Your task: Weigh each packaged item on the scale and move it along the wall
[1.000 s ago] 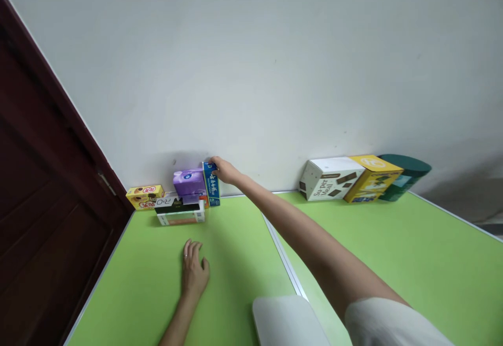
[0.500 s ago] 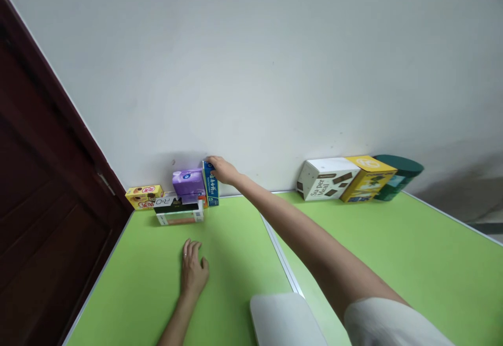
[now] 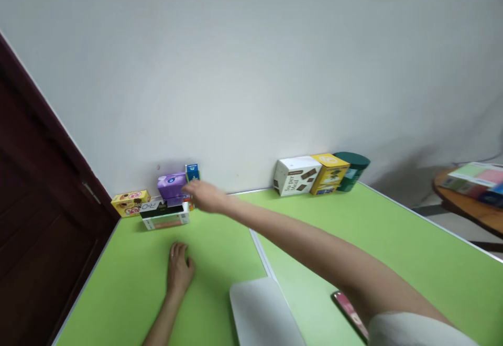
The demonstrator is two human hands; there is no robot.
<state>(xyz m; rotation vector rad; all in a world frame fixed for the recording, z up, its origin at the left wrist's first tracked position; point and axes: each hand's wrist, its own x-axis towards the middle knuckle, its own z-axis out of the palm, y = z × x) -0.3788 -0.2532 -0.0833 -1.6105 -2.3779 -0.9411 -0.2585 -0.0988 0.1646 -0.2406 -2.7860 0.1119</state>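
Observation:
My right hand (image 3: 206, 196) reaches across to the group of packs by the wall. Motion smears its fingers, and they overlap the blue box (image 3: 192, 171) and the right end of the purple tissue pack (image 3: 172, 185); whether they touch either is unclear. The blue box stands upright beside the purple pack. Below the purple pack lies a black and white box with a clear window (image 3: 163, 208), and a bit of orange shows behind its right end. To the left is a yellow snack box (image 3: 131, 204). My left hand (image 3: 179, 271) rests on the green table, fingers loosely apart, holding nothing.
Along the wall on the right stand a white Super Meal box (image 3: 297, 176), a yellow box (image 3: 330, 174) and a green canister (image 3: 351, 172). In front lie a pale grey flat object (image 3: 265, 309) and a phone (image 3: 349, 312). A wooden table (image 3: 451, 194) holds boxes at right.
My right hand has come off the top of the blue box and moved lower, towards the purple pack. The view has turned right, bringing in the phone and wooden table. My left hand stays on the table.

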